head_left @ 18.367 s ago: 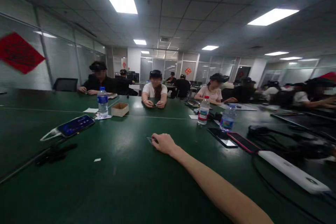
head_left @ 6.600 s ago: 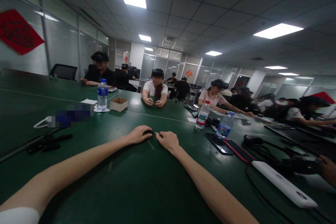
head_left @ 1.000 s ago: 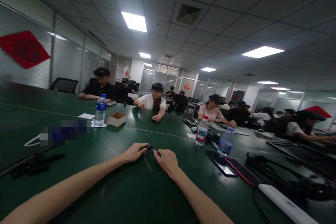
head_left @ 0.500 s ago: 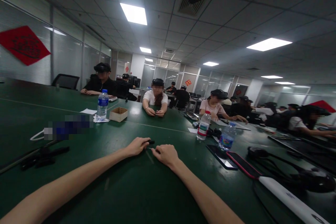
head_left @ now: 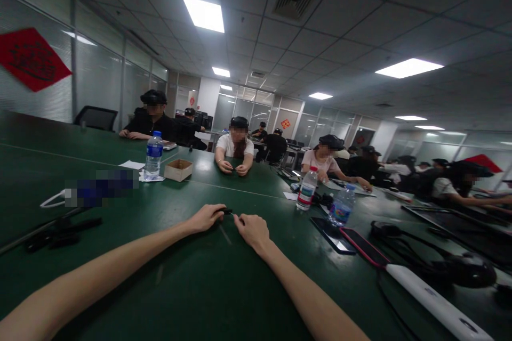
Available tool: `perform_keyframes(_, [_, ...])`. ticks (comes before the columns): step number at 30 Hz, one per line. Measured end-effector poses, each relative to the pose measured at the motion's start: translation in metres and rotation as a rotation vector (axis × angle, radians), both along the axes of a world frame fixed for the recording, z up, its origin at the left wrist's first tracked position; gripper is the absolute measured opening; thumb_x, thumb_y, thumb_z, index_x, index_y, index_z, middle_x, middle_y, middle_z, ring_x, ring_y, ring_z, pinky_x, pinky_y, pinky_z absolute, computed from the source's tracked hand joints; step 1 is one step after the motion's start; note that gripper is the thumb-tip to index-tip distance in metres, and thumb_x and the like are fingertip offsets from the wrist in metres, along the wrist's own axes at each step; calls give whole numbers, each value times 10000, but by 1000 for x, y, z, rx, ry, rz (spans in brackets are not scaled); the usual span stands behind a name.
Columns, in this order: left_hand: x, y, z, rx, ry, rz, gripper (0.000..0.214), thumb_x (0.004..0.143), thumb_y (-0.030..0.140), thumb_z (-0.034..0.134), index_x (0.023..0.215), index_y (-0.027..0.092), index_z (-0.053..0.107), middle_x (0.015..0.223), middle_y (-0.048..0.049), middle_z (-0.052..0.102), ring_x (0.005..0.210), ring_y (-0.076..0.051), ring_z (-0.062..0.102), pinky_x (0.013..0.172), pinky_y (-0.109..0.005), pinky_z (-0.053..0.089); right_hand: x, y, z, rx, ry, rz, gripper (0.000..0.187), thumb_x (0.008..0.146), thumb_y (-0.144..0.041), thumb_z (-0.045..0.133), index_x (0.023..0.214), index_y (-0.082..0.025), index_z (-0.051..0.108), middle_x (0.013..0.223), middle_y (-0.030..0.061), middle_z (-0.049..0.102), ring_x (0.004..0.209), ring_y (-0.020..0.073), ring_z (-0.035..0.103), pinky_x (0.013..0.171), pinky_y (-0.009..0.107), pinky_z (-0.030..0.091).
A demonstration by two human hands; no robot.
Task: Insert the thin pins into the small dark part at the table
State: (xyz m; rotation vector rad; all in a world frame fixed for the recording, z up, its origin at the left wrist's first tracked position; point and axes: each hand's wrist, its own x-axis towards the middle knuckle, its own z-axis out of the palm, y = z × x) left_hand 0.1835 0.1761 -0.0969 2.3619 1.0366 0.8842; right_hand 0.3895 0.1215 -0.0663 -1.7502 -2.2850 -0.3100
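Note:
Over the green table [head_left: 192, 277], my left hand [head_left: 208, 217] is closed on a small dark object [head_left: 228, 211], whose end sticks out past the fingertips. It is too small to name. Just right of it is my right hand [head_left: 252, 228], thumb and forefinger pinched together. A thin pale sliver shows between the two hands near the right fingertips; what it is I cannot make out. The hands are close but apart, and both forearms reach in from the bottom edge.
Left stand a water bottle [head_left: 153, 155] and an open box [head_left: 178, 170]. Right are a red-capped bottle [head_left: 306, 189], another bottle [head_left: 342, 206], a dark phone [head_left: 333, 235], a red-edged phone [head_left: 365, 246], a white power strip [head_left: 436, 295] and a headset [head_left: 468, 270]. A person [head_left: 235, 149] sits opposite.
The view has shifted slightly. My hands have drifted a little apart, and the dark object now lies more between them. Opposite, the person's hands have moved slightly.

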Motion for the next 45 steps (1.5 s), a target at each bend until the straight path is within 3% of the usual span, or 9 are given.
perform_keyframes(5, [-1, 0, -1, 28, 3, 0, 374, 881, 369, 363, 1138, 181, 559, 888, -40, 662, 803, -163, 593, 747, -239, 417, 0, -2, 3, 2, -27, 35, 633, 913, -581, 165, 881, -230, 691, 846, 64, 692, 709, 149, 629, 643, 231, 414])
perform_keyframes(10, [1, -3, 3, 19, 18, 34, 374, 883, 371, 355, 1110, 174, 576, 853, -41, 670, 800, -170, 596, 738, -238, 416, -5, -4, 3, 27, -112, 164, 625, 901, -598, 191, 845, -226, 691, 837, 63, 692, 736, 163, 628, 668, 239, 409])
perform_keyframes(17, [0, 2, 0, 8, -30, 35, 379, 879, 367, 365, 1146, 184, 562, 924, -34, 668, 842, -164, 592, 782, -240, 422, -2, 2, -2, 18, -3, -9, 663, 910, -592, 139, 870, -216, 683, 846, 71, 690, 734, 156, 631, 663, 233, 415])
perform_keyframes(39, [-2, -9, 11, -2, -9, -8, 349, 870, 401, 393, 1036, 186, 613, 878, -11, 675, 794, -157, 588, 728, -218, 408, -2, 1, -3, -17, 35, 10, 666, 911, -592, 150, 855, -190, 678, 825, 78, 685, 705, 151, 628, 640, 230, 420])
perform_keyframes(45, [-3, -8, 8, 9, 9, 4, 379, 872, 406, 392, 1107, 186, 593, 880, -17, 674, 751, -154, 585, 696, -216, 408, -2, 1, -2, -36, -11, 1, 661, 911, -590, 158, 906, -196, 689, 867, 91, 689, 762, 166, 637, 695, 248, 427])
